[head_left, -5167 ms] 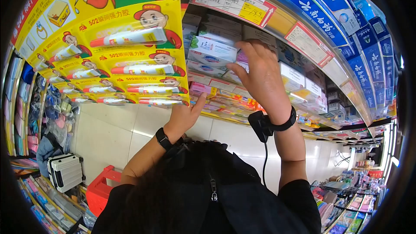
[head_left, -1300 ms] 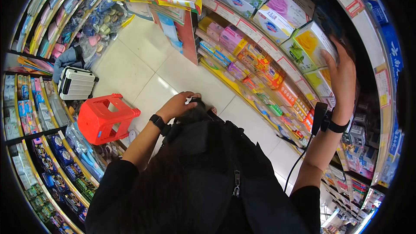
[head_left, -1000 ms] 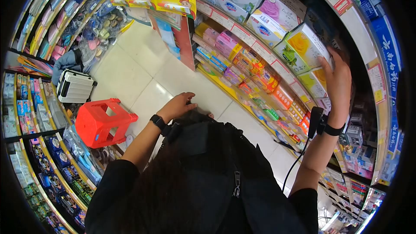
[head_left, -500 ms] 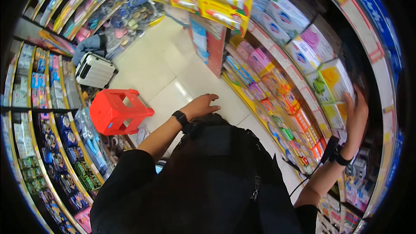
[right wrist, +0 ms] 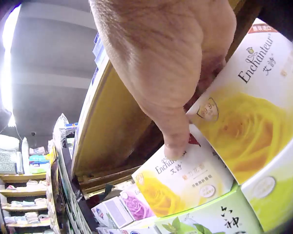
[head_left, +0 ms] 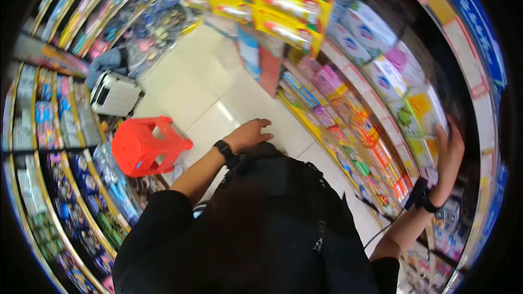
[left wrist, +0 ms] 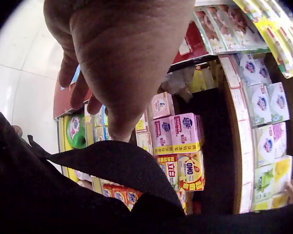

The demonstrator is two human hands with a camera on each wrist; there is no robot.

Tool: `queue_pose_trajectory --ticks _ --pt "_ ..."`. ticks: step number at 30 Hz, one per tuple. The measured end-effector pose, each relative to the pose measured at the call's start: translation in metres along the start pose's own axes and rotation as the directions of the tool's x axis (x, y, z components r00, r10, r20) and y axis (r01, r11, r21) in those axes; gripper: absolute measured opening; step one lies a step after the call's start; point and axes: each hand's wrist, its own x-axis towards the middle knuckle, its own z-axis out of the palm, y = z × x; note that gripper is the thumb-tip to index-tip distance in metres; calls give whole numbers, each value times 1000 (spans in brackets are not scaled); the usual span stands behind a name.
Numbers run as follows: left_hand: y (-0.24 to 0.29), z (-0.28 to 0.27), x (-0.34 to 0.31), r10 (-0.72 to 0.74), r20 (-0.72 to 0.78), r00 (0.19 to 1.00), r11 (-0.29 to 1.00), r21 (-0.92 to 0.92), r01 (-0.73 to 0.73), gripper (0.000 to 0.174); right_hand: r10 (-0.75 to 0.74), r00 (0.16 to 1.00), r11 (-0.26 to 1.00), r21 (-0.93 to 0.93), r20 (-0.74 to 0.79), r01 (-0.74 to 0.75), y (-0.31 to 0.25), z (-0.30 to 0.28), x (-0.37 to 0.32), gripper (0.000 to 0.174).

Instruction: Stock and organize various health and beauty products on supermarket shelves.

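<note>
My right hand (head_left: 451,144) reaches into the shelf on the right, its fingers by a stack of boxed soap with a yellow-rose box (head_left: 424,106) on it. In the right wrist view, the thumb of that right hand (right wrist: 161,63) touches one Enchanteur box (right wrist: 185,187). The other fingers pass behind a second Enchanteur box (right wrist: 254,122), partly hidden. My left hand (head_left: 249,134) hangs over the floor in front of my body, fingers loosely bent and holding nothing. A purple-rose box (head_left: 406,61) and Safeguard boxes (head_left: 371,28) stand along the same shelf.
Yellow cards of glue tubes (head_left: 286,8) hang at the top. Below the soap runs a shelf of bright packets (head_left: 357,122). A red plastic stool (head_left: 143,144) and a white suitcase (head_left: 116,93) stand on the floor to the left, beside stocked shelves (head_left: 71,185).
Since the oldest frame, my right hand has moved along the shelf from the Safeguard boxes to the yellow-rose boxes. My left hand has left the lower shelf. The head view has turned.
</note>
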Motion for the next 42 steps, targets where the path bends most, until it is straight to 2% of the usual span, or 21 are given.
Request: queue_pose_trajectory --ticks 1,2,3,4,5,6,7,8,10,11,14,19,26,32,35,42 --pt "9 -6 1 -69 41 997 997 -41 71 61 -4 1000 1000 -11 -26 4 1 2 0 39" --pt "6 -8 4 -79 65 995 997 -3 80 63 -16 998 999 -52 -64 13 -3 3 -1 40" --pt "7 -9 4 -65 55 996 996 -60 69 66 7 997 999 -34 -73 -10 -9 3 -3 40" --pt "2 -8 9 -35 48 998 999 -2 35 62 -16 996 999 -32 -88 13 -7 5 -3 40" --pt "5 -12 10 -52 58 997 998 -25 54 58 2 994 999 -39 -107 -7 -13 5 -5 40" --pt "5 -14 14 -35 64 997 999 4 35 63 21 993 1000 0 -113 -22 -17 5 -5 40" --pt "11 -16 17 -46 77 996 998 41 43 67 -47 984 998 22 -174 52 -14 9 -4 41" --pt "18 -18 20 -62 93 994 996 63 56 69 -16 983 1000 17 -184 20 -18 7 -6 41" --pt "21 -20 24 -29 111 993 993 114 16 51 14 977 999 50 -215 -4 -23 5 -8 41" --pt "23 -21 28 -19 119 993 993 119 5 51 25 975 999 45 -222 -15 -24 2 -9 41" --pt "31 -23 31 -6 145 989 991 133 -14 50 95 983 995 57 -158 -87 -29 -2 -9 42" --pt "27 -16 36 -2 155 988 995 100 -13 51 11 974 1000 15 -228 -8 -44 -5 -7 40" --pt "26 -15 37 -16 151 988 996 92 2 51 -27 985 999 -23 -169 23 -40 -7 -6 40" --pt "27 -15 38 -29 140 990 996 89 17 51 -5 985 1000 25 -172 9 -44 -8 -4 38" --pt "25 -14 40 -25 146 989 995 101 10 52 82 992 997 16 -94 -80 -49 -13 -7 39" --pt "21 -12 43 -27 156 987 996 87 14 55 33 995 999 46 -94 -28 -49 -11 -7 38"
